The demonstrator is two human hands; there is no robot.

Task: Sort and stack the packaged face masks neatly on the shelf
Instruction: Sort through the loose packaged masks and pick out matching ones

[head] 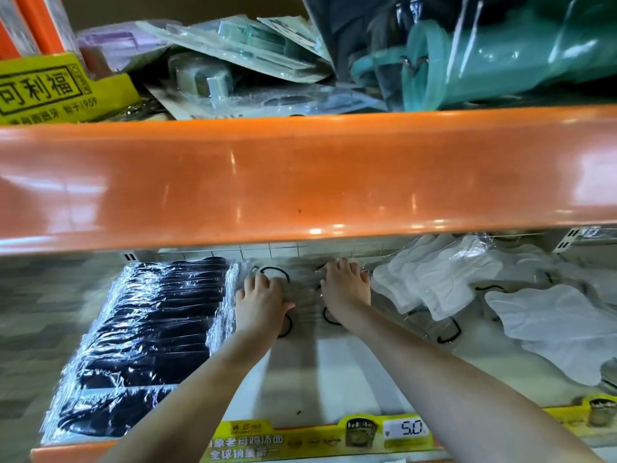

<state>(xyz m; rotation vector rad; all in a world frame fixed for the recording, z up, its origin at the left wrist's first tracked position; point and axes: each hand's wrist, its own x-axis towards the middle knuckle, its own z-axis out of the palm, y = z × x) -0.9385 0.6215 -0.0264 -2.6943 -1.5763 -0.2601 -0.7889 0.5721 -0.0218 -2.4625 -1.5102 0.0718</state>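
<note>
Both hands (260,302) on clear-wrapped mask pack (303,292)

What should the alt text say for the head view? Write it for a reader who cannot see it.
Two bare hands, left hand and right hand, press flat on a clear-wrapped mask pack at the back of a lower shelf. A neat row of black mask packs lies left of them, loose white mask packs right. An orange shelf edge crosses above.
</note>
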